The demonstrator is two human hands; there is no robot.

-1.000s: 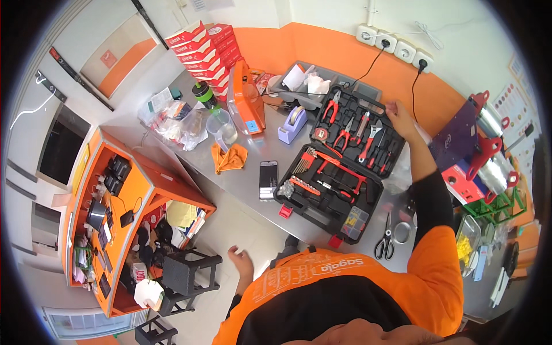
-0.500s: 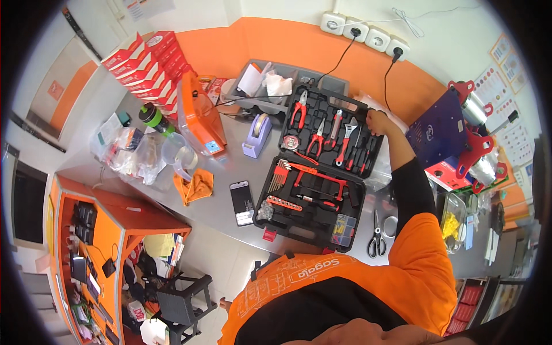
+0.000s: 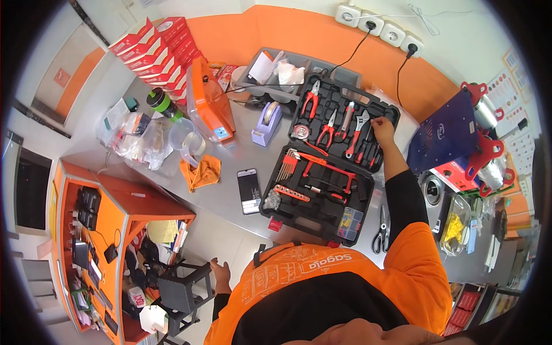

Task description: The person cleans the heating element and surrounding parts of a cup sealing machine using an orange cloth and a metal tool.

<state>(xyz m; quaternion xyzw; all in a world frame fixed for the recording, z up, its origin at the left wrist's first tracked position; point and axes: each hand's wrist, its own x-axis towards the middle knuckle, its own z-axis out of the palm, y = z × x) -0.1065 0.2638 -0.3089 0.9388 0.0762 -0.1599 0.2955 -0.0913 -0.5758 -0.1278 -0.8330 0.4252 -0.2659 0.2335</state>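
An open black tool case [image 3: 310, 225] lies on the metal table in front of me. My right hand [image 3: 382, 129] reaches over its far half, the fingertips pinched together at the shaft end of a red-and-black screwdriver [image 3: 361, 154] lying in its slot. Just left of those fingers is an adjustable wrench [image 3: 355, 138] with a red handle. Pliers [image 3: 311, 102], needle-nose pliers [image 3: 326, 131], a utility knife [image 3: 345, 119] and a tape measure [image 3: 301, 131] fill other slots. The near half holds hex keys [image 3: 287, 165] and a hacksaw [image 3: 330, 171]. Low at my left side, my left hand [image 3: 220, 273] hangs empty, fingers apart.
A phone [image 3: 249, 191], an orange cloth [image 3: 201, 172] and a purple tape dispenser [image 3: 267, 124] lie left of the case. Scissors [image 3: 380, 234] are to its right, beside a blue machine [image 3: 445, 135]. Behind the case stands a grey tray [image 3: 328, 68]. A black stool [image 3: 183, 290] is at lower left.
My right hand has come from the case's far right edge inward onto the screwdriver slots. My left hand shows more fully at my side. The whole view has shifted slightly.
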